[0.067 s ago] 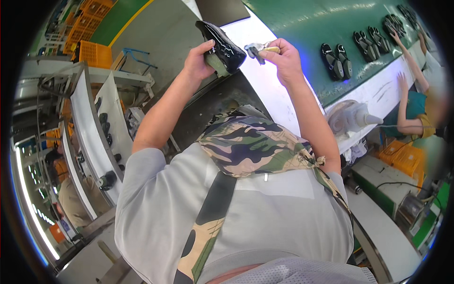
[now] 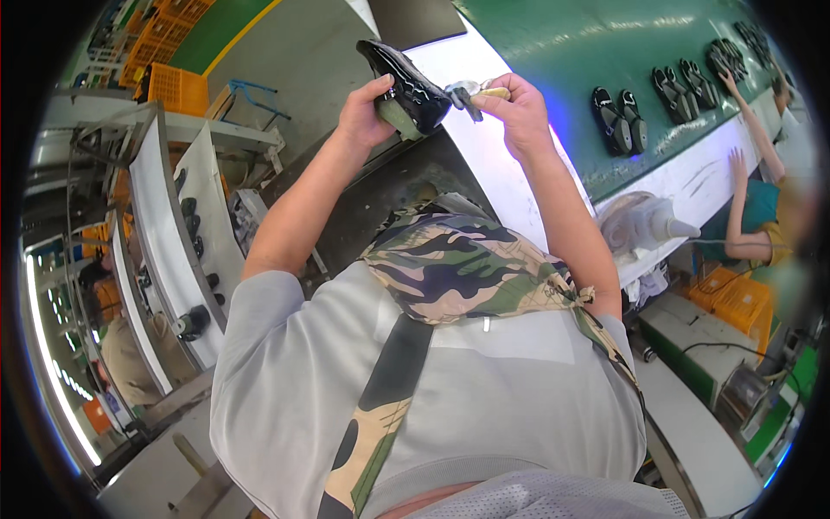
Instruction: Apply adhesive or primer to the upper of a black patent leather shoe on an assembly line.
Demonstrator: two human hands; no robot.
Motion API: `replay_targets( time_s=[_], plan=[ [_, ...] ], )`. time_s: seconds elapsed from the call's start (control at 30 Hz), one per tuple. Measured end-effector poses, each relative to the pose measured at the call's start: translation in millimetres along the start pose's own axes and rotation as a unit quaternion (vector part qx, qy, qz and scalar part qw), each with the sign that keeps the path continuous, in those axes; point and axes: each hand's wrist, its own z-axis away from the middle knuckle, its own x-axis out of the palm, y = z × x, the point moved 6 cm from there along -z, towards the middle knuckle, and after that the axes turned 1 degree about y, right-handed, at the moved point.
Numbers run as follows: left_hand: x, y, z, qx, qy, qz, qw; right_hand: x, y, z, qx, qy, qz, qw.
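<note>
A glossy black shoe [image 2: 415,91] is up in front of me, gripped from its left side by my left hand [image 2: 365,114], with the thumb on its upper. A pale green shoe last [image 2: 397,118] shows at the shoe's opening. My right hand [image 2: 523,114] pinches a crumpled grey rag [image 2: 465,95] between thumb and fingers; a yellowish bit sticks out at the fingertips. The rag meets the right end of the shoe, or sits just beside it; exact contact is hard to tell.
A green conveyor belt [image 2: 553,52] carries pairs of black sandals [image 2: 620,121] at the right. Along its white edge stands a translucent squeeze bottle [image 2: 648,218]. Another person's hands [image 2: 737,164] reach over the belt farther right. Racks with shoes [image 2: 192,324] and orange crates [image 2: 175,93] are at left.
The rag in my right hand has come slightly closer to the shoe's right end. The sandals appear a little lower and to the right. The view has shifted slightly.
</note>
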Motion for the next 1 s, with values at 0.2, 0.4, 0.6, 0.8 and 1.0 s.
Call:
replay_targets(
  time_s=[0.2, 0.4, 0.6, 0.8, 1.0],
  plan=[
    [-19.8, 27.0, 28.5, 0.134, 0.048, -0.069, 0.987, 30.4, 12.9, -8.5, 0.085, 0.011, -0.003, 0.996],
    [-11.2, 65.1, 77.1, 0.292, 0.129, -0.256, 0.912, 68.7, 38.0, -23.0, 0.154, -0.008, 0.008, 0.988],
    [-1.8, 126.2, 147.6, 0.427, 0.214, -0.461, 0.748, 113.3, 54.1, -31.6, 0.199, -0.090, -0.051, 0.975],
    [-25.6, 236.4, 270.1, 0.446, 0.369, -0.437, 0.688, 92.4, 79.4, -34.2, 0.233, -0.088, -0.097, 0.964],
    [-125.6, 352.2, 430.1, 0.344, 0.638, -0.441, 0.530, 18.0, 94.3, -17.0, 0.246, -0.001, -0.090, 0.965]
  ],
)
